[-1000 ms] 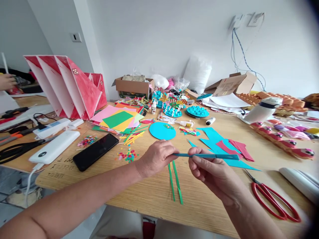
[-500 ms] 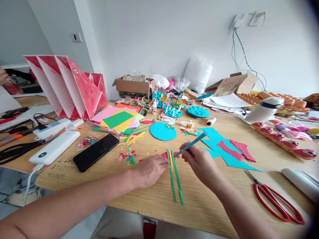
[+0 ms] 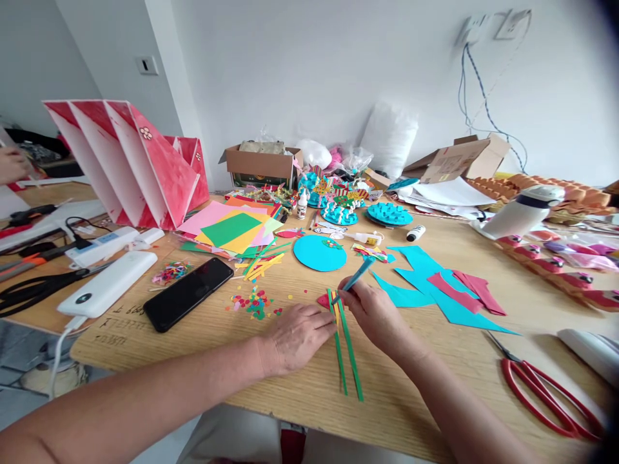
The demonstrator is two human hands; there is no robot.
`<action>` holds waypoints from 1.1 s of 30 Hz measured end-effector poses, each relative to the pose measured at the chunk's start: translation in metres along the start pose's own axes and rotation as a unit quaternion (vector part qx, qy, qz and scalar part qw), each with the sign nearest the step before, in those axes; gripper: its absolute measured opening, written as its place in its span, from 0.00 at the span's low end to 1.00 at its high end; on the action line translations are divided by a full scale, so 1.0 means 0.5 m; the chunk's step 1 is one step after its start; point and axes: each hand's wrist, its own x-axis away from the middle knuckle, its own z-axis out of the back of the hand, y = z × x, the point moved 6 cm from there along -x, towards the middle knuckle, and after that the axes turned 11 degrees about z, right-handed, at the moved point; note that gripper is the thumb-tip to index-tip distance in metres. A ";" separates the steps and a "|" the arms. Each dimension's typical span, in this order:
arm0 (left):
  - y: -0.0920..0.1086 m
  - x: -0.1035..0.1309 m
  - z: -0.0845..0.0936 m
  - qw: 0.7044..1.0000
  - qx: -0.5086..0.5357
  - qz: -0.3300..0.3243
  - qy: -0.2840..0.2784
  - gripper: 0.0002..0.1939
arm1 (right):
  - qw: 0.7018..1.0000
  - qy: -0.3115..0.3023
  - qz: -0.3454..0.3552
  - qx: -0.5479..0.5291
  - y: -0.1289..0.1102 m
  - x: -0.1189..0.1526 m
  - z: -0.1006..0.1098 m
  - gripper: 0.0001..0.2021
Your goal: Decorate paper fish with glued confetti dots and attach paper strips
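Two long green paper strips (image 3: 351, 353) and a short yellow strip (image 3: 337, 312) lie over a small red paper piece (image 3: 323, 300) near the table's front. My left hand (image 3: 300, 335) rests beside them, its closed fingertips pressing on the left part of the strips. Pinched in my right hand (image 3: 370, 309) is a blue tweezer-like tool (image 3: 358, 276), its tip on the upper part of the strips. Beyond lies a blue paper disc (image 3: 320, 253) with a small decorated piece on it.
Left are colored dots (image 3: 256, 303), a black phone (image 3: 188, 294) and stacked paper (image 3: 229, 231). Blue paper scraps (image 3: 447, 293) and red-handled scissors (image 3: 544, 393) lie right. A white bottle (image 3: 522, 209) stands farther right. Another person's hand (image 3: 12, 164) shows at far left.
The blue tool has become steeper, and its tip has moved left onto the strips along with my right hand. The view has shifted slightly.
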 end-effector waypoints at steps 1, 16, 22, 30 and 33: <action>0.000 0.000 0.000 1.000 -0.001 0.000 0.000 0.12 | 1.000 0.000 -0.001 -0.001 0.000 -0.001 -0.001 0.07; 0.000 0.002 -0.005 1.000 -0.017 0.006 -0.010 0.13 | 1.000 -0.014 -0.002 0.018 0.012 -0.021 -0.009 0.07; -0.001 0.003 -0.004 1.000 -0.019 0.007 -0.009 0.13 | 0.999 -0.009 0.003 0.039 0.020 -0.041 -0.008 0.08; 0.000 0.003 -0.005 1.000 -0.026 0.006 -0.003 0.13 | 0.998 0.005 -0.003 0.057 0.019 -0.052 -0.001 0.08; -0.001 0.003 -0.007 1.000 -0.027 0.003 0.001 0.12 | 0.998 0.008 -0.010 0.055 0.017 -0.050 0.003 0.07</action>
